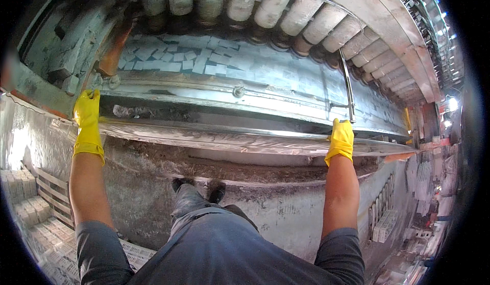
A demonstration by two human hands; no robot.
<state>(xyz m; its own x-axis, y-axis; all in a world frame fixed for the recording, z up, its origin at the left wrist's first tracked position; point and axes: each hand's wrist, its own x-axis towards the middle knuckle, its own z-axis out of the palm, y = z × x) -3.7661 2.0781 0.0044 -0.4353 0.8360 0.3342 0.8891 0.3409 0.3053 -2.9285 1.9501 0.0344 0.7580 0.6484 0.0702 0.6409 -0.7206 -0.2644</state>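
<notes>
My left hand (88,121), in a yellow rubber glove, is closed at the left end of a long metal machine. Its curled fingers rest by the frame corner, and what they grip, if anything, is hidden. Far to the right, my gloved right hand (341,141) is closed too, at the machine's front beside the shiny metal rail (275,132). Just above its knuckles ends a thin metal bar (348,83) with a short crosspiece. Whether the fingers hold the bar or the rail cannot be made out. Beyond the rail, pale flat pieces (214,60) lie scattered over a wet-looking bluish bed (286,76).
A row of thick grey rollers (242,2) curves along the machine's far side. A dirty ledge (255,172) runs below the rail, near my shoes (217,193). Stacked pale blocks (30,208) and a slatted wooden pallet (53,195) stand at the left.
</notes>
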